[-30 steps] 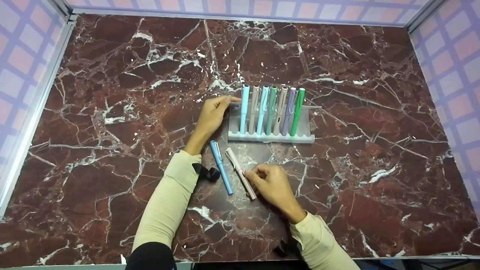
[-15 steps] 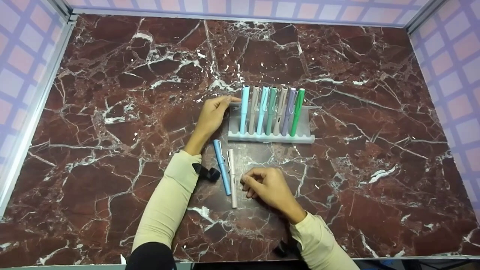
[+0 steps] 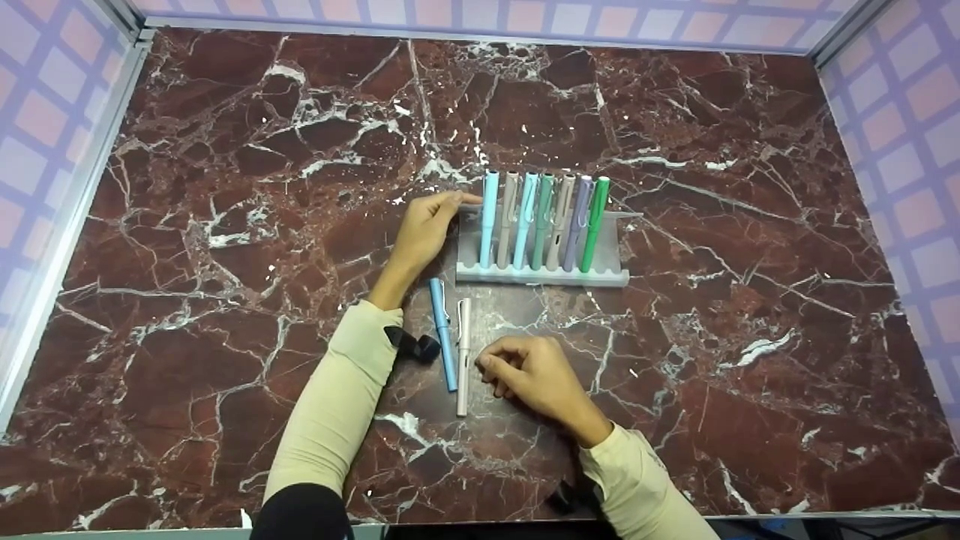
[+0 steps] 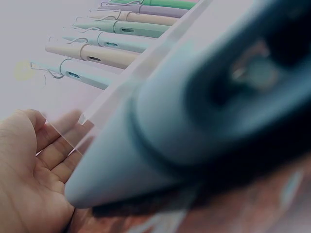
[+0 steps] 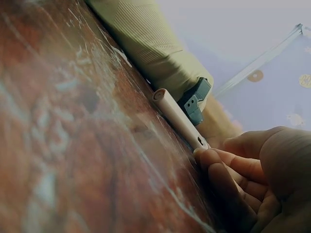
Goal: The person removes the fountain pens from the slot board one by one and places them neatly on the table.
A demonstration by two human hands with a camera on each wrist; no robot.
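Observation:
A clear pen stand (image 3: 544, 279) holds several capped pens side by side, from light blue at the left to green (image 3: 596, 225) at the right. My left hand (image 3: 426, 229) grips the stand's left edge; in the left wrist view its fingers show through the clear panel. On the table in front lie a blue pen (image 3: 443, 337) and a pale pink pen (image 3: 464, 352), nearly parallel and close together. My right hand (image 3: 536, 371) is just right of the pink pen, fingers loosely curled. In the right wrist view its fingertips (image 5: 204, 158) overlap the pen's barrel.
The marbled dark red table (image 3: 712, 300) extends around the stand, with checkered walls (image 3: 900, 97) at the back and sides. A black wrist camera (image 3: 416, 346) on the left sleeve sits right beside the blue pen.
The pink pen has left my right fingers, shifted left and turned straighter, now nearer the blue pen. The blue pen has turned slightly. My right hand moved a little left; the left stays put.

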